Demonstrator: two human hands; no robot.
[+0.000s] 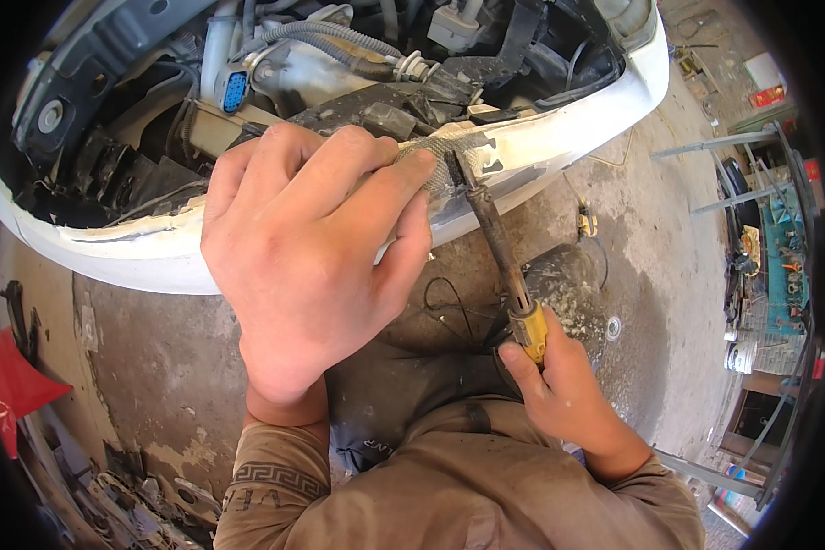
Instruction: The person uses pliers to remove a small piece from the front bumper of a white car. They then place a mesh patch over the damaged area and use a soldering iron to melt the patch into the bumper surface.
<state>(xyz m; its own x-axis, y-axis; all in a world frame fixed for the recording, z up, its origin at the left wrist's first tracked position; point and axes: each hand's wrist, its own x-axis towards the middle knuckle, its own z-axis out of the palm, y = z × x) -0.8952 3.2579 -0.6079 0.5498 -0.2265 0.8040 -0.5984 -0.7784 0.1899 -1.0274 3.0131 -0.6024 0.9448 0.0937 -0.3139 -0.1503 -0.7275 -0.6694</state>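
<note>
A soldering iron (496, 240) with a yellow handle is gripped in my right hand (557, 385). Its tip rests on a piece of metal mesh (443, 161) that lies along the upper edge of a white car bumper (577, 130). The plastic around the tip looks dark and melted. My left hand (309, 240) is over the bumper edge, its fingertips pressing on the left part of the mesh; its palm side is hidden, so anything beneath it cannot be seen.
Behind the bumper lies the open front of a car, with corrugated conduit (330, 41) and a blue-faced connector (234, 91). A metal-framed rack (756, 141) with tools stands at the right. Car parts (144, 505) lie at the lower left, near a red panel (20, 385).
</note>
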